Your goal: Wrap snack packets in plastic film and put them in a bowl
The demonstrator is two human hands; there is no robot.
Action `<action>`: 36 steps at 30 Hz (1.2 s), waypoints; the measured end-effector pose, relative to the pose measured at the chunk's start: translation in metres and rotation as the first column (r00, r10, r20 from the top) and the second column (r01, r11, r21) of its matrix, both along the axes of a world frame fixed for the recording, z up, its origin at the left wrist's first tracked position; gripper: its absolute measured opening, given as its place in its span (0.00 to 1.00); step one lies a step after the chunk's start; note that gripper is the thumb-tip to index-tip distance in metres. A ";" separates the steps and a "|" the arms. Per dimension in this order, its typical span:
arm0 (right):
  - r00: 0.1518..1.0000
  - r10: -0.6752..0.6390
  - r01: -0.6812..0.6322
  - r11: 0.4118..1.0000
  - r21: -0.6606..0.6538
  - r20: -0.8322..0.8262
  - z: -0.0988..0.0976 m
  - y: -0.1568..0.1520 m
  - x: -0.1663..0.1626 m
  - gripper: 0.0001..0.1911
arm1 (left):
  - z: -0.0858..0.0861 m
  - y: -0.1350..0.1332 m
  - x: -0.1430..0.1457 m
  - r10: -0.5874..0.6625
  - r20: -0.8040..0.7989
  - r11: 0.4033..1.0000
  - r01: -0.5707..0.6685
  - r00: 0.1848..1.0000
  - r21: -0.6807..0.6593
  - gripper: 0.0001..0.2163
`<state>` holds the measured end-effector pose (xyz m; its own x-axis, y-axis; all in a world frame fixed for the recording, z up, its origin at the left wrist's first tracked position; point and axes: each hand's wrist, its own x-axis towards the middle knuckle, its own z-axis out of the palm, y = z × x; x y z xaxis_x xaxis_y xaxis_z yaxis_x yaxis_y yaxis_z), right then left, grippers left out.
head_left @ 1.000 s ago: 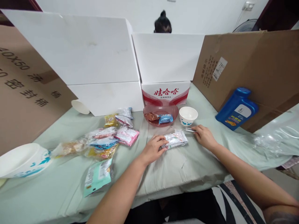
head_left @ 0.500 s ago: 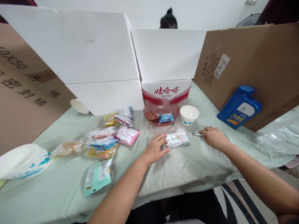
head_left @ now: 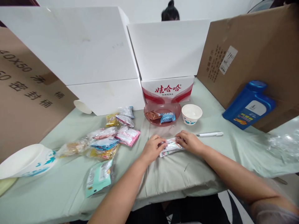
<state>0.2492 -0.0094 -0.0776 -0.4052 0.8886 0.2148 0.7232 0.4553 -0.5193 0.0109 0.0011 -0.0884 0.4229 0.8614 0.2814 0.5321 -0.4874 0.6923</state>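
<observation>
A small white plastic-wrapped snack packet (head_left: 172, 148) lies on the cloth in front of me. My left hand (head_left: 154, 148) pinches its left end, fingers curled over the edge. At the other end, my right hand (head_left: 190, 143) grips the packet's top right side with bent fingers. Just past the right hand, a slim white pen (head_left: 210, 134) rests on the table. Beyond the packet stands a reddish clear plastic bowl (head_left: 176, 107) holding a brown packet (head_left: 153, 115) and a blue packet (head_left: 168, 117). Beside it is a white paper bowl (head_left: 192, 114).
Several wrapped snacks (head_left: 105, 141) lie in a heap to the left, near a mint-green packet (head_left: 99, 178). A large paper bowl (head_left: 25, 161) is far left. White boxes (head_left: 168, 51) and a brown carton (head_left: 247, 53) wall the table; a blue bottle (head_left: 249, 105) leans right.
My right hand has let go of the pen, which now lies on the table, and has moved left onto the packet. The left hand has closed on the packet. The view has shifted slightly.
</observation>
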 end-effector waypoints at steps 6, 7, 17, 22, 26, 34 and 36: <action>0.921 -0.265 0.285 0.958 0.029 -0.285 0.007 0.009 0.031 0.12 | -0.001 0.015 -0.017 0.341 0.418 0.937 -0.341 0.842 -0.077 0.07; 0.897 -0.301 0.320 0.948 0.005 -0.323 0.009 0.009 0.034 0.12 | 0.000 0.016 -0.020 0.363 0.464 0.928 -0.361 0.808 -0.098 0.07; 0.851 -0.439 0.497 0.850 0.175 -0.289 0.015 0.006 0.038 0.10 | 0.014 0.022 -0.029 0.498 0.787 0.811 -0.516 0.365 -0.274 0.05; 0.958 -0.042 0.197 0.814 0.546 -0.284 0.024 -0.005 0.030 0.09 | 0.028 0.005 -0.032 0.212 0.770 0.829 -0.528 0.602 0.185 0.03; 0.954 0.300 -0.282 0.886 0.369 0.011 0.025 -0.013 0.018 0.08 | 0.030 -0.015 -0.018 -0.153 0.224 0.941 0.073 0.962 0.331 0.04; 0.973 -0.039 -0.009 0.979 0.204 0.229 -0.009 0.002 0.019 0.21 | 0.009 -0.004 -0.010 0.143 -0.377 0.969 -0.052 0.915 0.242 0.17; 0.958 -0.077 0.034 0.986 0.160 0.275 -0.012 0.003 0.020 0.27 | 0.007 -0.002 -0.013 0.175 -0.454 0.977 -0.096 0.874 0.190 0.22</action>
<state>0.2697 -0.0062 -0.0892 -0.4194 0.8770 0.2345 0.8558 0.4681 -0.2202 -0.0020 -0.0007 -0.0817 0.4206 0.8809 0.2170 0.8419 -0.4681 0.2684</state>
